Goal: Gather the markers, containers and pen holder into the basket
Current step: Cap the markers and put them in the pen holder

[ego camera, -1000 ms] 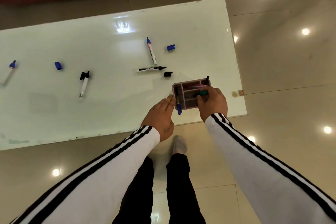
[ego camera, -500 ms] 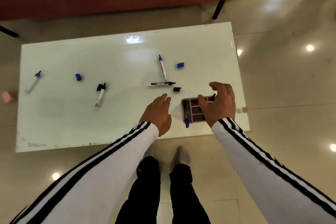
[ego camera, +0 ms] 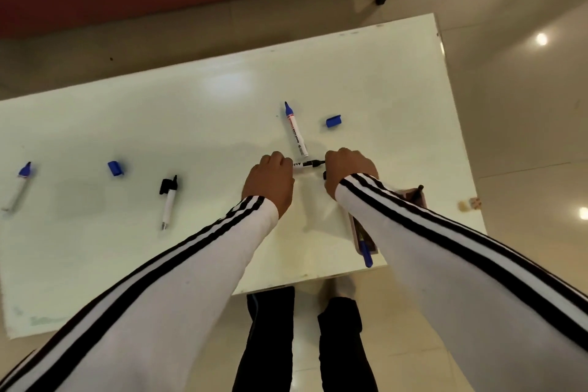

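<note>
Black marker is crosswise at mid-right of white table, left hand clenched round its barrel, right hand curled at its tip end, can't tell what it grasps. Uncapped blue marker just behind it, blue cap near on the right; pink tray with blue pen at near right edge, mostly hidden under right sleeve. Further left: second black marker, another blue cap, second blue marker
</note>
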